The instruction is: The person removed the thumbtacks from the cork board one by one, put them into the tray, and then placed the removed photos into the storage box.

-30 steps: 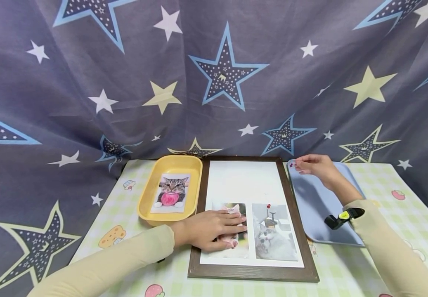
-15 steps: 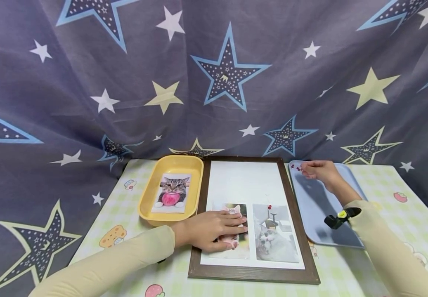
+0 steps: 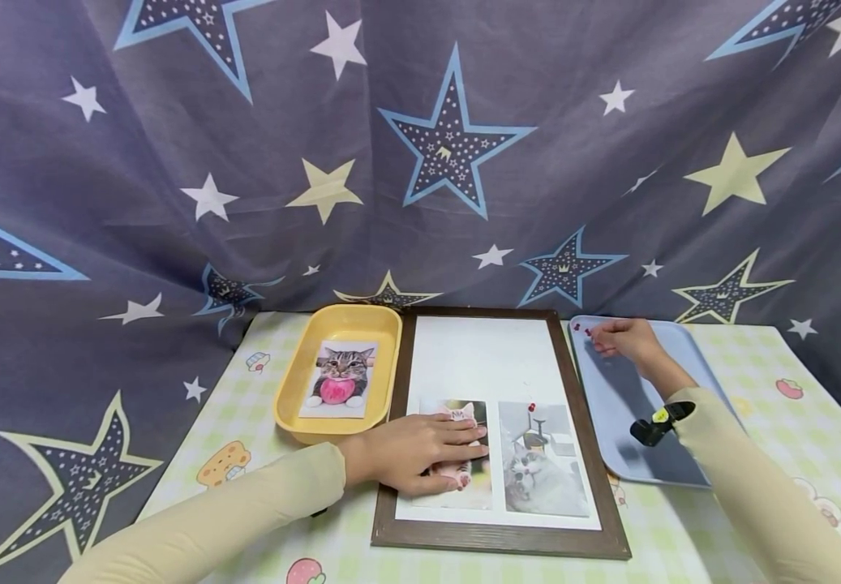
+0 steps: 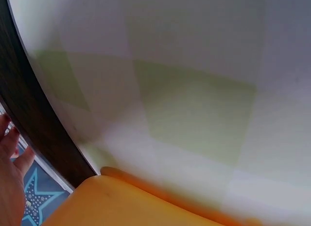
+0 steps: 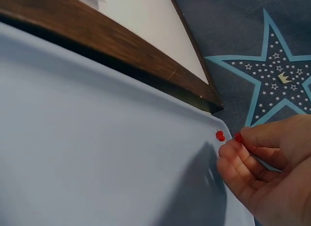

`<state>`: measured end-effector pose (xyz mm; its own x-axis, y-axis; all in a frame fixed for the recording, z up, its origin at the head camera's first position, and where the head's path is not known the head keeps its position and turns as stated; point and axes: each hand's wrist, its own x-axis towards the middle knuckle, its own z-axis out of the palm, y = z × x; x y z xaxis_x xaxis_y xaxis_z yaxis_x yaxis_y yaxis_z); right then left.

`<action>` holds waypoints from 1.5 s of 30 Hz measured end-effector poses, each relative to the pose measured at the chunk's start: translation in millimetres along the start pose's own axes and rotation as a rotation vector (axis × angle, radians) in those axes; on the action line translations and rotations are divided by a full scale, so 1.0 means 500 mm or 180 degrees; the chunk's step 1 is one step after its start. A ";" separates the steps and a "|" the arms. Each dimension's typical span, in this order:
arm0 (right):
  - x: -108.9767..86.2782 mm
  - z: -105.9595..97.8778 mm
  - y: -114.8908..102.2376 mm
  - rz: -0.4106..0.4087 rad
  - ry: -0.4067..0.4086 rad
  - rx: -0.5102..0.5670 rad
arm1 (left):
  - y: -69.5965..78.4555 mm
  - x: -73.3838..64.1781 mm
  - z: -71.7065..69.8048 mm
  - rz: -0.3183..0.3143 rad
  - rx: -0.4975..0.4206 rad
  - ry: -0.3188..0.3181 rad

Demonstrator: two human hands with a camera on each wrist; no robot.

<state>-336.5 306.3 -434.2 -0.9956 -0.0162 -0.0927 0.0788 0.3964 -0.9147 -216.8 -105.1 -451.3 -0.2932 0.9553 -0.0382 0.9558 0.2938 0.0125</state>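
My left hand (image 3: 423,454) rests with straight fingers on a kitten photo (image 3: 474,495) lying on the white board of a dark brown frame (image 3: 500,542). Beside it is a grey-white cat photo (image 3: 544,483) with a red push pin (image 3: 532,407) at its top edge. Over the far left corner of the blue tray (image 3: 624,405), my right hand (image 3: 624,341) pinches a red push pin (image 5: 238,137) between thumb and fingers, its needle pointing left in the right wrist view. Another red push pin (image 5: 220,135) lies in that tray corner, just apart from the fingertips.
A yellow tray (image 3: 285,393) stands left of the frame, holding a photo of a tabby cat (image 3: 347,377) with a pink ball. The checked tablecloth (image 3: 238,519) covers the table. A starry curtain (image 3: 420,243) hangs right behind it.
My right hand drew back from the tray's far left corner, uncovering the red pins, then shifted slightly within the tray. The left hand stays on the kitten photo.
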 end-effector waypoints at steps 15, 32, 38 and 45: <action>0.019 -0.008 0.023 0.0151 -0.0018 -0.0231 | 0.000 0.001 0.004 0.0018 0.0033 0.0024; 0.023 -0.009 0.025 0.0047 -0.0144 -0.0756 | 0.000 0.001 0.003 0.0026 -0.0005 0.0031; 0.026 -0.012 0.027 0.0106 -0.0178 -0.0718 | -0.001 0.002 0.004 0.0020 0.0005 0.0029; 0.032 -0.014 0.027 0.0298 -0.0207 -0.0758 | -0.002 0.003 0.003 0.0033 0.0040 0.0040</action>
<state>-351.7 318.1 -445.5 -0.9785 -0.0253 -0.2047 0.1483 0.6037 -0.7833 -218.1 -104.1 -452.7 -0.2834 0.9586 -0.0255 0.9590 0.2835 0.0004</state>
